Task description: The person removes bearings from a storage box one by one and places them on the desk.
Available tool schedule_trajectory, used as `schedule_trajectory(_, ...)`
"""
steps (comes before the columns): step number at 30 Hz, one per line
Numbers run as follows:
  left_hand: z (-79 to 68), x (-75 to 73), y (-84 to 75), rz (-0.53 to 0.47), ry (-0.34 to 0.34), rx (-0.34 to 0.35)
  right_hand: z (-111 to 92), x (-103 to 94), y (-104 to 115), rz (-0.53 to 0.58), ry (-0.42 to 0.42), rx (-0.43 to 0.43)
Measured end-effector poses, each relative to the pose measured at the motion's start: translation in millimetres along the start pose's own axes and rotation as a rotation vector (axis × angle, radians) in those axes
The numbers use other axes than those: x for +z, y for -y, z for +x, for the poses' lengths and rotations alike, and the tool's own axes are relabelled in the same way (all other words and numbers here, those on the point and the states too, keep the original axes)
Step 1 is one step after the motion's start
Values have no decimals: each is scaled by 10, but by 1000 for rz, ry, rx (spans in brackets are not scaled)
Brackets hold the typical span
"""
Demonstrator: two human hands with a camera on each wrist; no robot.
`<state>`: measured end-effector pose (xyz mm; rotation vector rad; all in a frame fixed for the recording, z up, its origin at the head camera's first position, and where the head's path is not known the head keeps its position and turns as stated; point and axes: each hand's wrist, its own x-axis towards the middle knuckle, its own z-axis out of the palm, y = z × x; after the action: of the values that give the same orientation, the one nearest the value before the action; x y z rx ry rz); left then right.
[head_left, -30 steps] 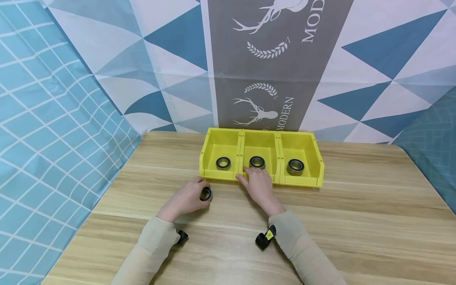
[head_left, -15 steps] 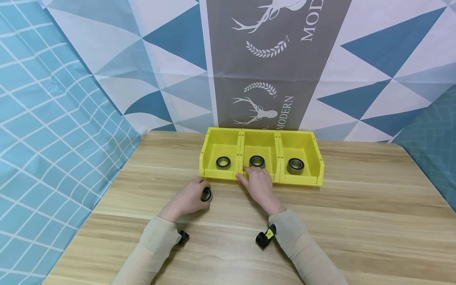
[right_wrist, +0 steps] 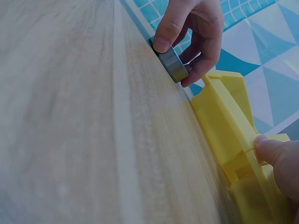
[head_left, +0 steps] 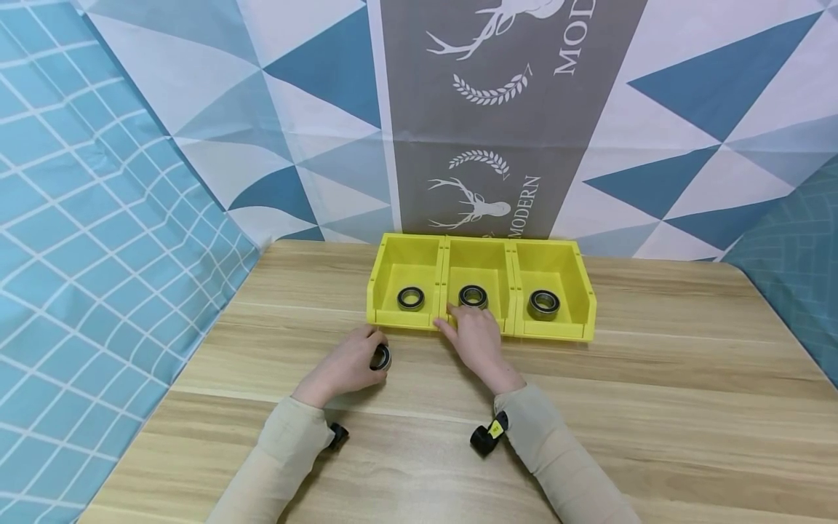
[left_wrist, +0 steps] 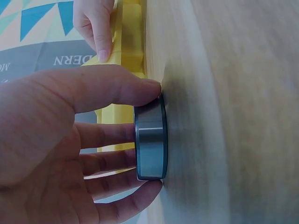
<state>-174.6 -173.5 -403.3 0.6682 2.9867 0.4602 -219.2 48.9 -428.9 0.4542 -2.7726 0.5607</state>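
A ball bearing [left_wrist: 151, 140] with a steel outer ring and a dark seal lies flat on the wooden table. My left hand [head_left: 345, 365] grips it by the rim, thumb on one side and fingers on the other. To its right stand three joined yellow bins [head_left: 482, 329]. My right hand [head_left: 476, 340] holds the front wall of the middle bin, thumb on the rim [right_wrist: 262, 142] and other fingers reaching inside. Just beyond those fingers lies a second bearing [head_left: 473, 291]; whether they touch it is hidden. One bearing [head_left: 410, 298] sits in the left bin, another [head_left: 543, 305] in the right bin.
The wooden table [head_left: 681, 393] extends on both sides of the bins and towards me. Behind the bins hangs a patterned cloth [head_left: 452, 116]. A blue checked cloth [head_left: 85, 240] borders the left side. Black wrist cameras [head_left: 486, 439] sit at both cuffs.
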Motion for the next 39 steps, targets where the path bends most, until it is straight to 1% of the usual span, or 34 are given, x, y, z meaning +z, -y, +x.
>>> schedule_trajectory(17,8,3,-12,-5,31,-28,5,-10,-7,9,12,13)
schedule_trajectory(26,-14,15,-11,-1,35,-43,-9,-13,9,30,41,20)
schedule_trajectory(33,-17,15,-12,-9,40,-53,-10,-9,12,18,32,19)
schedule_trajectory(39,-14,25,-3,-4,34,-48,-6,-12,13,21,41,25)
